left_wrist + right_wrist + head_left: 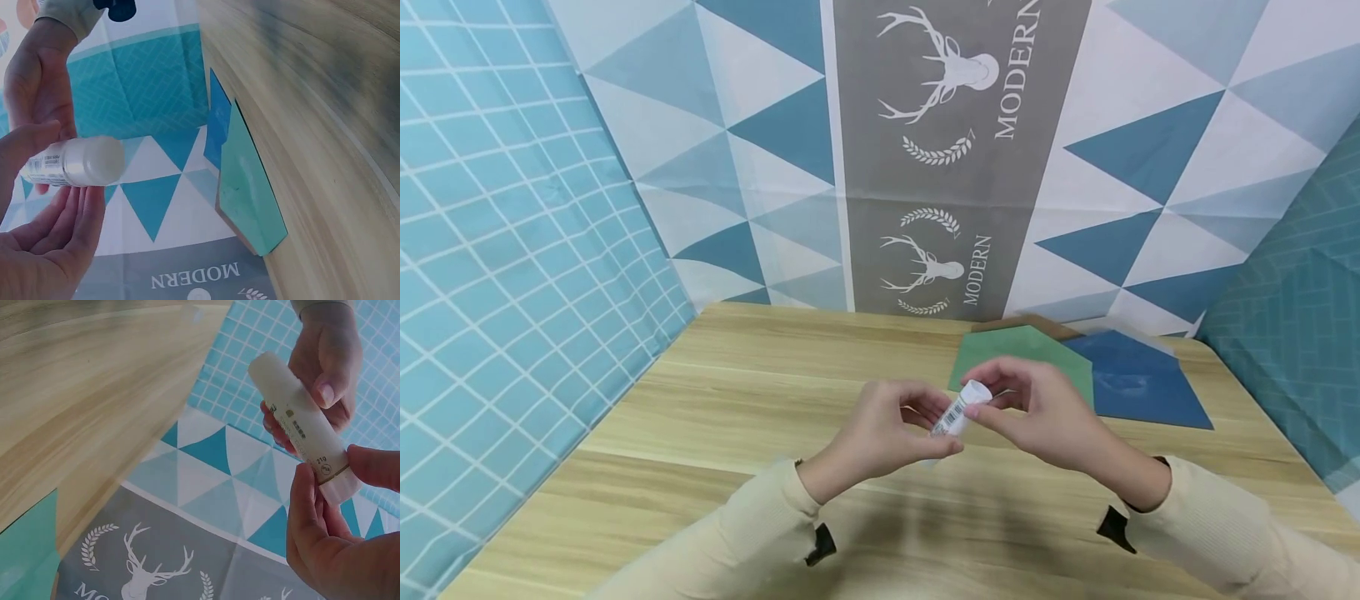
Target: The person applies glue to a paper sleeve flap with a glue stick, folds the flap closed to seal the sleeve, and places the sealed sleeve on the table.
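Note:
A white glue stick point(956, 415) is held between both hands above the table, tilted, with printed text and a barcode on its tube. My left hand point(887, 425) grips the lower part of the tube between thumb and fingers. With thumb and fingers my right hand point(1048, 414) pinches the upper end. In the right wrist view the glue stick point(303, 425) shows "21g" on its label, near a thin line around the tube by the right fingertips. The left wrist view shows the other end of the glue stick point(103, 161), smooth and whitish.
A green pointed paper piece point(1022, 354) lies at the table's back right, overlapping a blue one point(1138, 379). A brown piece point(1045, 325) peeks out behind them. Patterned cloth walls point(760, 167) stand around the wooden table point(700, 400).

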{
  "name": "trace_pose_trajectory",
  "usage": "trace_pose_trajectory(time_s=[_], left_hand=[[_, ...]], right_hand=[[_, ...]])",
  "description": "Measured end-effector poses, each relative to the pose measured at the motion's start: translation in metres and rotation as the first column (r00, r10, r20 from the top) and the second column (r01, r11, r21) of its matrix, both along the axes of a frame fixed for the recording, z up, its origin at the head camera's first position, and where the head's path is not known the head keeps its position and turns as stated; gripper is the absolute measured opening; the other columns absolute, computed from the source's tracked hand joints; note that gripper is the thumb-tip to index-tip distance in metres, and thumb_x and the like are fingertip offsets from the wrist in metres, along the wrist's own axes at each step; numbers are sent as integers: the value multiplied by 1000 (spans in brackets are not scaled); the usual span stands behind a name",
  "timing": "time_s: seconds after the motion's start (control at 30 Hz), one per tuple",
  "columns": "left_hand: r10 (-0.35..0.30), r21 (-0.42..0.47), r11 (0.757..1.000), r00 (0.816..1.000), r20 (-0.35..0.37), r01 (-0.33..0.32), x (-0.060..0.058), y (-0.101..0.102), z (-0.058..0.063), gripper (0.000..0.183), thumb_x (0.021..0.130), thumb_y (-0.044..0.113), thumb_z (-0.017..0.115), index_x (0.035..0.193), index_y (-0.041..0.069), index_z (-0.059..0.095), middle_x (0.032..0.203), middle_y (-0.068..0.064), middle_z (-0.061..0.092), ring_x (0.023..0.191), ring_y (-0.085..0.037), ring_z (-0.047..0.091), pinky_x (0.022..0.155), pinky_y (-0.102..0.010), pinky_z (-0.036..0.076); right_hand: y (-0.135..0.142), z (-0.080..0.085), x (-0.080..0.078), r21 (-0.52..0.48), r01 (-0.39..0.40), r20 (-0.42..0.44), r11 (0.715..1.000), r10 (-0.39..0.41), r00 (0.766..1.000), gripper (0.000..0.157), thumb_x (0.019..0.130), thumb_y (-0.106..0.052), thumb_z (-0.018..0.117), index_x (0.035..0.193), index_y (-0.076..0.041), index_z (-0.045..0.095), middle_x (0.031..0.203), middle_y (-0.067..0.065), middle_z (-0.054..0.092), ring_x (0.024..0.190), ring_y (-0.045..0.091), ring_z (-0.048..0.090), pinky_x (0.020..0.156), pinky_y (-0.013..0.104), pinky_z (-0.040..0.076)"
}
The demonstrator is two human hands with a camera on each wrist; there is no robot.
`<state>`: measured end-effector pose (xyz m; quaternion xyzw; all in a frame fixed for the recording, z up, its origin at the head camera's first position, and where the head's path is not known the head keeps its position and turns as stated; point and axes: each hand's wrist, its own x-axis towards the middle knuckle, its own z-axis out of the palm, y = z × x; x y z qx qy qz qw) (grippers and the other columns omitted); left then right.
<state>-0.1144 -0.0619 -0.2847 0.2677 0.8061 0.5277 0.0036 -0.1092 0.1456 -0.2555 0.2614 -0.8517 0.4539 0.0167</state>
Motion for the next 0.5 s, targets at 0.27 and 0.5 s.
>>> trace_pose_trajectory(time_s=[0.27, 0.5], left_hand=[[5, 43, 999, 995, -100, 0, -3, -3, -5, 25, 72, 8, 81, 94, 4, 71, 87, -8, 74, 75, -4, 66, 75, -19, 57], [34, 137, 991, 985, -166, -11, -5, -1, -3, 23, 72, 5, 80, 92, 3, 69, 86, -11, 72, 74, -5, 66, 75, -22, 58]], right_hand=[[5, 4, 7, -98, 43, -26, 994, -46, 999, 26, 87, -13, 69, 111, -5, 63, 105, 10, 64, 85, 7, 65, 77, 20, 56], [2, -4, 5, -310, 19, 49, 950, -4, 999, 40, 87, -6, 69, 123, 4, 55, 107, 0, 63, 93, 8, 67, 83, 18, 56]])
